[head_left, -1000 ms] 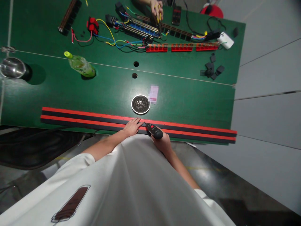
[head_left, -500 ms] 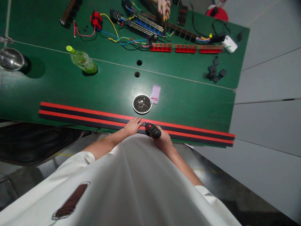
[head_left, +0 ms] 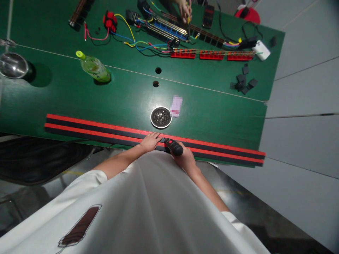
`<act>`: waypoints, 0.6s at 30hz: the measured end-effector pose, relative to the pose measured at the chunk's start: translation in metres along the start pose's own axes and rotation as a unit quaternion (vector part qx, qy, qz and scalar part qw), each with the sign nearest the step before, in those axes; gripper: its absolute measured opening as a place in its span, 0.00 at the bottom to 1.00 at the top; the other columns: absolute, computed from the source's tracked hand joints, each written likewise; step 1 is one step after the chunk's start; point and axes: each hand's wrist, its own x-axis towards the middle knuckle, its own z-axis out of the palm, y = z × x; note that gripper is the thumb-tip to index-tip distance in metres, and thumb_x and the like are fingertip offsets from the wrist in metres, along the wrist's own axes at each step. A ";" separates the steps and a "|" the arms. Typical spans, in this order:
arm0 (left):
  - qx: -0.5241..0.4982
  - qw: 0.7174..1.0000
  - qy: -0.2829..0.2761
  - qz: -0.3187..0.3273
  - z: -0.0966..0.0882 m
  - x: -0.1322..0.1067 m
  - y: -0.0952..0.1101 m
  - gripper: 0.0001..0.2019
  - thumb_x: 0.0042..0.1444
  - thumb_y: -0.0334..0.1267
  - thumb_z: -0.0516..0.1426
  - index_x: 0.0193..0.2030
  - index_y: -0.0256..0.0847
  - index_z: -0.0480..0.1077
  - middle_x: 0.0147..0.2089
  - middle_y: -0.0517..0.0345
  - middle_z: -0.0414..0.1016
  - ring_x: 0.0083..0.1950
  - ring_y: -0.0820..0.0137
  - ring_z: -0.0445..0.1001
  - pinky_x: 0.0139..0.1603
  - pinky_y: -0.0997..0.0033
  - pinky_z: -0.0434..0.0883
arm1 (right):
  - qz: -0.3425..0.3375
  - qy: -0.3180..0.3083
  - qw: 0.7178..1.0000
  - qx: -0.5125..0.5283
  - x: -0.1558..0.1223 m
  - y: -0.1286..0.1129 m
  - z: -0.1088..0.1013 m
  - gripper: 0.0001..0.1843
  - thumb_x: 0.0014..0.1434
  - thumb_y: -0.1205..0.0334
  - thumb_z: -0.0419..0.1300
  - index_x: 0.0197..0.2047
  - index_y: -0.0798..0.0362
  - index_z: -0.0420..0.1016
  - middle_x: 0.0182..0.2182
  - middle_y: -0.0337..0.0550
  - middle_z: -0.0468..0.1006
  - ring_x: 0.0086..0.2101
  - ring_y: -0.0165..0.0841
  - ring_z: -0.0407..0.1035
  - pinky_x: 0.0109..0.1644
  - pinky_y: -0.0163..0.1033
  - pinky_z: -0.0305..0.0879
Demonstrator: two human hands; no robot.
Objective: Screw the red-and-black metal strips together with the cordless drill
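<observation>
A long red and black rail (head_left: 87, 129) lies along the near edge of the green table (head_left: 79, 102). My left hand (head_left: 149, 141) rests flat on the rail, fingers stretched out. My right hand (head_left: 185, 158) grips a black electric screwdriver (head_left: 173, 146) with a red button; its tip points at the rail just right of my left fingers. A small round dish (head_left: 161, 117) of screws sits just beyond the rail.
A green bottle (head_left: 94, 67) lies at the left, a metal bowl (head_left: 13, 65) at the far left. Wired red and blue rails (head_left: 209, 54) and black clips (head_left: 245, 83) fill the far side, where another person's hands (head_left: 184, 7) work. Two holes (head_left: 157, 77) mark the table's middle.
Only the head view has shifted slightly; both hands stay where they were on the rail, with the screwdriver tip in the same spot.
</observation>
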 end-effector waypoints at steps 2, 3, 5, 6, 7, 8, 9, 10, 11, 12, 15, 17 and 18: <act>0.006 1.000 0.004 0.002 0.000 0.000 0.000 0.27 0.69 0.35 0.52 0.73 0.43 0.67 0.77 0.40 0.63 0.76 0.50 0.61 0.74 0.46 0.62 | -0.002 -0.006 1.000 -0.005 -0.002 -0.002 -0.001 0.32 0.67 0.48 0.64 0.71 0.40 0.67 0.51 0.49 0.86 0.49 0.51 0.82 0.51 0.46 0.72; 0.008 1.000 0.005 0.002 0.001 0.000 -0.001 0.26 0.69 0.35 0.52 0.73 0.44 0.67 0.77 0.40 0.63 0.76 0.51 0.61 0.73 0.46 0.63 | -0.002 -0.011 1.000 -0.008 -0.003 -0.002 -0.002 0.34 0.66 0.47 0.64 0.72 0.41 0.65 0.51 0.49 0.86 0.49 0.51 0.82 0.51 0.46 0.72; 0.013 1.000 0.008 0.002 0.001 0.000 -0.001 0.26 0.69 0.35 0.52 0.73 0.44 0.67 0.77 0.41 0.63 0.75 0.51 0.62 0.73 0.46 0.64 | -0.004 -0.019 1.000 -0.009 -0.004 -0.004 -0.002 0.38 0.65 0.47 0.66 0.74 0.41 0.62 0.52 0.49 0.86 0.51 0.50 0.81 0.52 0.46 0.72; 0.015 1.000 0.009 0.003 0.001 -0.001 -0.001 0.26 0.69 0.35 0.51 0.73 0.44 0.67 0.76 0.41 0.64 0.75 0.52 0.62 0.72 0.46 0.64 | -0.004 -0.021 1.000 -0.008 -0.005 -0.005 -0.003 0.39 0.64 0.48 0.67 0.74 0.41 0.61 0.53 0.49 0.86 0.51 0.50 0.81 0.52 0.45 0.72; 0.018 1.000 0.010 0.004 0.001 -0.001 -0.001 0.26 0.69 0.35 0.51 0.73 0.44 0.67 0.76 0.41 0.64 0.75 0.52 0.62 0.72 0.46 0.65 | -0.004 -0.021 1.000 -0.007 -0.005 -0.005 -0.003 0.39 0.64 0.48 0.67 0.74 0.40 0.61 0.54 0.48 0.85 0.52 0.50 0.81 0.53 0.45 0.72; 0.021 1.000 0.011 0.004 0.001 -0.001 -0.001 0.26 0.70 0.36 0.51 0.73 0.44 0.67 0.76 0.41 0.64 0.75 0.52 0.62 0.72 0.46 0.65 | -0.003 -0.021 1.000 -0.006 -0.004 -0.005 -0.003 0.38 0.64 0.48 0.67 0.74 0.40 0.62 0.54 0.48 0.85 0.52 0.49 0.81 0.53 0.45 0.71; 0.023 1.000 0.011 0.004 0.001 -0.001 -0.002 0.26 0.69 0.36 0.51 0.73 0.44 0.67 0.76 0.41 0.64 0.75 0.51 0.62 0.72 0.46 0.64 | -0.002 -0.022 1.000 -0.006 -0.004 -0.005 -0.003 0.37 0.65 0.48 0.67 0.73 0.40 0.62 0.54 0.47 0.85 0.53 0.49 0.80 0.53 0.45 0.71; 0.024 1.000 0.009 0.004 0.001 -0.001 -0.002 0.26 0.69 0.36 0.52 0.73 0.44 0.67 0.76 0.41 0.64 0.75 0.51 0.62 0.73 0.46 0.64 | 0.002 -0.023 1.000 -0.006 -0.004 -0.005 -0.004 0.36 0.65 0.48 0.67 0.72 0.40 0.63 0.54 0.47 0.85 0.53 0.49 0.80 0.53 0.45 0.71; 0.025 1.000 0.008 0.005 0.001 -0.001 -0.002 0.26 0.69 0.36 0.52 0.73 0.44 0.67 0.77 0.41 0.64 0.75 0.51 0.62 0.73 0.46 0.64 | 0.007 -0.025 1.000 -0.008 -0.003 -0.005 -0.004 0.34 0.65 0.48 0.67 0.72 0.40 0.64 0.53 0.48 0.86 0.52 0.49 0.81 0.52 0.45 0.72; 0.025 1.000 0.007 0.005 0.001 -0.001 -0.002 0.26 0.69 0.36 0.52 0.73 0.44 0.67 0.77 0.41 0.63 0.76 0.51 0.62 0.73 0.46 0.64 | 0.012 -0.026 1.000 -0.010 -0.003 -0.006 -0.005 0.33 0.66 0.47 0.66 0.71 0.40 0.65 0.53 0.48 0.86 0.52 0.50 0.81 0.52 0.45 0.72; 0.023 1.000 0.008 0.004 0.001 0.000 -0.002 0.26 0.70 0.35 0.51 0.74 0.43 0.67 0.77 0.41 0.64 0.75 0.50 0.62 0.72 0.46 0.65 | 0.022 -0.026 0.999 -0.015 -0.002 -0.007 -0.009 0.32 0.66 0.46 0.66 0.70 0.42 0.67 0.51 0.50 0.86 0.51 0.51 0.81 0.50 0.45 0.72; 0.022 1.000 0.010 0.003 0.001 0.000 -0.003 0.26 0.70 0.35 0.50 0.73 0.43 0.67 0.77 0.42 0.64 0.75 0.50 0.63 0.72 0.46 0.65 | 0.019 -0.023 0.999 -0.016 -0.002 -0.008 -0.010 0.32 0.66 0.47 0.67 0.70 0.42 0.69 0.51 0.50 0.86 0.51 0.51 0.81 0.50 0.44 0.72; 0.022 1.000 0.011 0.003 0.002 0.000 -0.003 0.26 0.70 0.35 0.50 0.73 0.42 0.67 0.77 0.41 0.64 0.75 0.50 0.63 0.72 0.46 0.65 | 0.015 -0.021 1.000 -0.017 -0.001 -0.008 -0.011 0.30 0.66 0.48 0.67 0.69 0.42 0.71 0.52 0.50 0.86 0.52 0.50 0.81 0.51 0.44 0.72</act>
